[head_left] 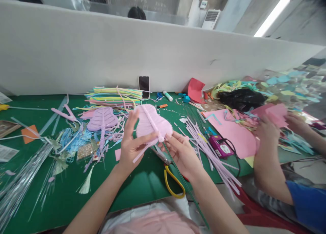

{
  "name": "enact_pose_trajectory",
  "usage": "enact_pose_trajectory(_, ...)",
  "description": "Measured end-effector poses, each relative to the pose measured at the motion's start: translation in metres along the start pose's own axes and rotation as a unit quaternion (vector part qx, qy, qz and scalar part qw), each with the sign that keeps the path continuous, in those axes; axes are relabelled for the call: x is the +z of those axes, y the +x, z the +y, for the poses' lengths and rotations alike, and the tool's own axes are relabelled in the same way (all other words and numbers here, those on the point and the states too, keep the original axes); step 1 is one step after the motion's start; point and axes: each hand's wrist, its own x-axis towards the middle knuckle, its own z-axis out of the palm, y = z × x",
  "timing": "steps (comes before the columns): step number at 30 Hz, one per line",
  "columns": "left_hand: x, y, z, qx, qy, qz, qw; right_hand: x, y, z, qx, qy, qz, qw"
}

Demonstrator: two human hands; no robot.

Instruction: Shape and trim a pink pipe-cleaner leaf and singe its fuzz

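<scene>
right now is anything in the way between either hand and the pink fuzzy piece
Nothing visible: the left hand and right hand both touch the pink fuzzy piece. The yellow-handled scissors lie lower, not between them.

On the table (pixel 142 183): phone (pixel 144 86) at rear, against partition (pixel 102 50); strip bundle (pixel 114 95) left of phone; 1 leaf-shaped piece (pixel 102 120) before bundle. Right: loose stems (pixel 212 156) beside 1 device (pixel 221 146); bag (pixel 243 99) behind. Scissors (pixel 174 183) centre front.
</scene>
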Motion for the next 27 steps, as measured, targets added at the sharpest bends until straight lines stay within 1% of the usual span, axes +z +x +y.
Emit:
enact_pose_trajectory(1, 0.0, 0.0, 0.002, -0.042, -0.029, 0.033, 0.998, 0.002, -0.001, -0.002, -0.036, -0.006, -0.002, 0.999)
enact_pose_trajectory(2, -0.001, 0.002, 0.005, -0.105, -0.068, 0.07, 0.99, 0.003, -0.002, -0.003, -0.07, -0.017, -0.004, 0.997)
enact_pose_trajectory(3, -0.003, 0.004, 0.009, -0.178, -0.117, 0.121, 0.97, 0.004, -0.002, -0.004, -0.1, -0.032, -0.009, 0.994)
enact_pose_trajectory(4, -0.006, 0.007, 0.013, -0.276, -0.175, 0.128, 0.937, 0.004, -0.003, -0.004, -0.125, -0.053, -0.015, 0.991)
enact_pose_trajectory(5, -0.009, 0.01, 0.018, -0.368, -0.252, 0.087, 0.891, 0.004, -0.005, -0.003, -0.147, -0.078, -0.02, 0.986)
enact_pose_trajectory(6, -0.012, 0.013, 0.022, -0.432, -0.325, 0.032, 0.841, 0.004, -0.006, -0.002, -0.163, -0.107, -0.024, 0.981)
enact_pose_trajectory(7, -0.016, 0.016, 0.025, -0.474, -0.376, -0.021, 0.796, 0.003, -0.008, -0.002, -0.173, -0.137, -0.025, 0.975)
enact_pose_trajectory(8, -0.02, 0.018, 0.027, -0.488, -0.405, -0.065, 0.771, 0.002, -0.01, -0.001, -0.177, -0.165, -0.024, 0.97)
enact_pose_trajectory(9, -0.023, 0.019, 0.029, -0.485, -0.411, -0.082, 0.767, 0.001, -0.011, -0.001, -0.178, -0.19, -0.023, 0.965)
enact_pose_trajectory(10, -0.025, 0.019, 0.029, -0.475, -0.406, -0.096, 0.775, -0.001, -0.013, -0.001, -0.175, -0.211, -0.022, 0.962)
enact_pose_trajectory(13, -0.029, 0.018, 0.03, -0.425, -0.364, -0.122, 0.82, -0.004, -0.016, -0.004, -0.162, -0.255, -0.017, 0.953)
enact_pose_trajectory(15, -0.028, 0.017, 0.033, -0.421, -0.329, -0.139, 0.834, -0.004, -0.018, -0.005, -0.156, -0.28, -0.023, 0.947)
enact_pose_trajectory(17, -0.025, 0.017, 0.038, -0.451, -0.273, -0.127, 0.84, -0.003, -0.022, -0.005, -0.15, -0.3, -0.038, 0.941)
enact_pose_trajectory(18, -0.022, 0.017, 0.041, -0.464, -0.247, -0.104, 0.844, -0.003, -0.024, -0.003, -0.152, -0.306, -0.041, 0.939)
enact_pose_trajectory(19, -0.02, 0.017, 0.043, -0.47, -0.235, -0.091, 0.846, -0.003, -0.027, -0.001, -0.162, -0.312, -0.032, 0.936)
enact_pose_trajectory(20, -0.018, 0.017, 0.045, -0.478, -0.224, -0.074, 0.846, -0.003, -0.029, 0.001, -0.183, -0.322, -0.008, 0.929)
enact_pose_trajectory(21, -0.016, 0.016, 0.046, -0.482, -0.217, -0.057, 0.847, -0.003, -0.032, 0.004, -0.217, -0.341, 0.027, 0.914)
enact_pose_trajectory(22, -0.014, 0.015, 0.047, -0.485, -0.211, -0.041, 0.848, -0.004, -0.034, 0.006, -0.268, -0.372, 0.066, 0.886)
enact_pose_trajectory(23, -0.012, 0.014, 0.047, -0.487, -0.204, -0.027, 0.849, -0.005, -0.036, 0.008, -0.33, -0.413, 0.097, 0.843)
enact_pose_trajectory(24, -0.011, 0.013, 0.047, -0.487, -0.199, -0.017, 0.85, -0.006, -0.037, 0.009, -0.393, -0.458, 0.112, 0.789)
enact_pose_trajectory(25, -0.011, 0.012, 0.047, -0.484, -0.195, -0.012, 0.853, -0.007, -0.037, 0.009, -0.448, -0.501, 0.109, 0.732)
enact_pose_trajectory(26, -0.011, 0.012, 0.047, -0.481, -0.192, -0.014, 0.855, -0.007, -0.037, 0.009, -0.489, -0.535, 0.095, 0.683)
enact_pose_trajectory(27, -0.011, 0.011, 0.047, -0.478, -0.191, -0.017, 0.857, -0.008, -0.035, 0.009, -0.514, -0.558, 0.078, 0.646)
